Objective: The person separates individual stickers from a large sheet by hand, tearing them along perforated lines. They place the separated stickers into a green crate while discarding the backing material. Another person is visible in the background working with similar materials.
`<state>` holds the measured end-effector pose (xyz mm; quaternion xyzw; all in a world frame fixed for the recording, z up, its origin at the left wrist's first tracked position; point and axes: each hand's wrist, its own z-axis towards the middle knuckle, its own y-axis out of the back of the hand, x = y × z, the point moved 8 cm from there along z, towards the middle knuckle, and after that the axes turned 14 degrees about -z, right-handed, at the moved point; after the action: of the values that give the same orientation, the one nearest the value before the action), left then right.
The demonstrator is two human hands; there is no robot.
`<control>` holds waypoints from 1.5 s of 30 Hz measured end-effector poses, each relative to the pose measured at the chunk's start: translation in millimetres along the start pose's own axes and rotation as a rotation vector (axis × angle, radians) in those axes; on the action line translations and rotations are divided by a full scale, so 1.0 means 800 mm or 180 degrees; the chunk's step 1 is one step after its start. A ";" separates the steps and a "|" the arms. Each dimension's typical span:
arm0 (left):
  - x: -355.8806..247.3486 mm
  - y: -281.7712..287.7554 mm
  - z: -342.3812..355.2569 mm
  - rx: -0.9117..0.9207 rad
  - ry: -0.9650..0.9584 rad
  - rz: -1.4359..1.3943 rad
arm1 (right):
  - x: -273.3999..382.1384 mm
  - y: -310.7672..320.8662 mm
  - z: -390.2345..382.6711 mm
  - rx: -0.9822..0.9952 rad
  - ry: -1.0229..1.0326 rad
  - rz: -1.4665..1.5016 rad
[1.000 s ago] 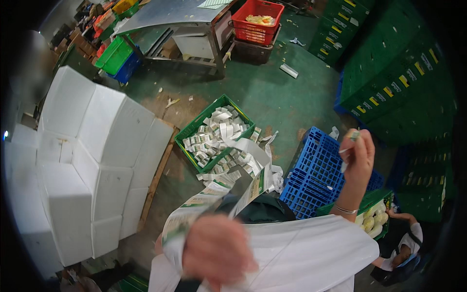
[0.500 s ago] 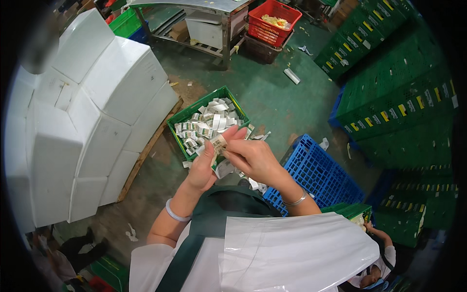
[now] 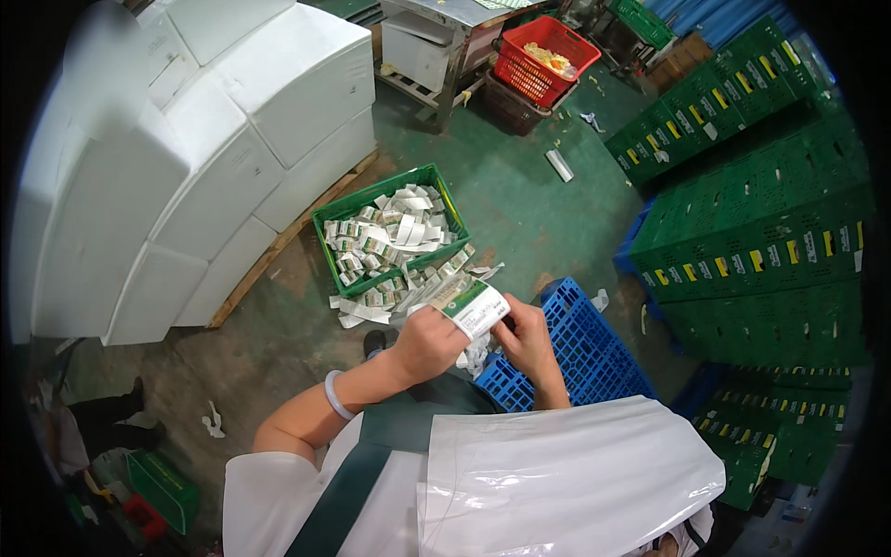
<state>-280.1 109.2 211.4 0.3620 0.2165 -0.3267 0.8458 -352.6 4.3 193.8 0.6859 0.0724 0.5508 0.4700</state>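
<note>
Between my two hands is a strip of printed labels (image 3: 475,306), white and green, its printed face turned up and curving over. My left hand (image 3: 427,345) is closed on the strip's left end. My right hand (image 3: 527,342) pinches at the strip's lower right edge, its fingertips partly hidden. Just beyond lies a green crate (image 3: 445,190) on the floor, heaped with small folded and rolled label strips (image 3: 394,227). More loose label strips (image 3: 380,299) spill over the floor along the crate's near side.
A blue plastic pallet (image 3: 575,357) lies right of my hands. White foam boxes (image 3: 297,70) are stacked at left on a wooden pallet (image 3: 269,255). Stacked green crates (image 3: 742,232) stand at right. A red basket (image 3: 538,74) sits by a metal table (image 3: 445,17). Another person's legs (image 3: 116,418) show lower left.
My hands have moved down and to the right, and the label strip is now turned with its printed face spread up. The view has shifted, showing the foam boxes larger.
</note>
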 end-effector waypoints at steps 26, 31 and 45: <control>0.077 0.033 -0.025 -0.1349 0.2589 -0.3745 | 0.005 -0.025 0.000 0.0817 0.0161 0.0711; 0.066 0.023 -0.021 -0.1077 0.2632 -0.4232 | 0.011 -0.040 0.010 0.0484 -0.0194 0.1466; 0.095 0.007 -0.045 -0.1187 0.2626 -0.2547 | 0.022 -0.005 0.031 -0.0498 -0.0282 -0.0113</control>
<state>-227.8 109.3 144.9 0.1949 0.6997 -0.4087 0.5526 -323.8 3.9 204.1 0.6695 0.0205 0.5154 0.5345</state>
